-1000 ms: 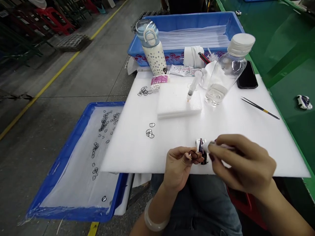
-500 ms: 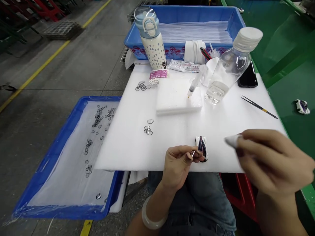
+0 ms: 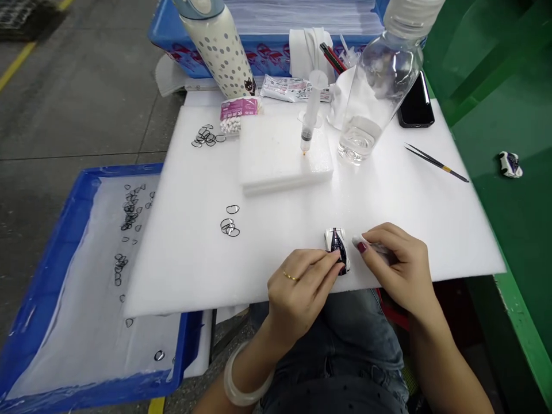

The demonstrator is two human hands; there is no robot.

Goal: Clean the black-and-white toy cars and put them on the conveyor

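A small white and dark purple toy car [image 3: 334, 237] lies near the front edge of the white foam board [image 3: 276, 264]. My left hand [image 3: 297, 287] is over its near part, with closed fingertips on the car; the thumb and anything pinched under the fingers are hidden. Just right of the car, my right hand [image 3: 399, 264] is closed on a piece of white cloth [image 3: 382, 248], whose tip points toward the car. Left of my hands lie several thin black rings [image 3: 229, 227], and more black rings [image 3: 207, 136] are farther back.
A foam block [image 3: 280, 155] bears an upright syringe [image 3: 311, 112]. Behind stand a clear bottle [image 3: 360, 129], a dotted flask [image 3: 219, 52] and a cotton swab pack [image 3: 238, 108]. Tweezers [image 3: 435, 162] and a phone [image 3: 417, 106] lie right. A blue tray [image 3: 43, 299] holds rings. Another toy car [image 3: 510, 164] sits on green.
My left hand has turned palm down and moved onto the toy car; the ring it pinched is now out of sight. My right hand has come left and lower, beside the car. The view has shifted.
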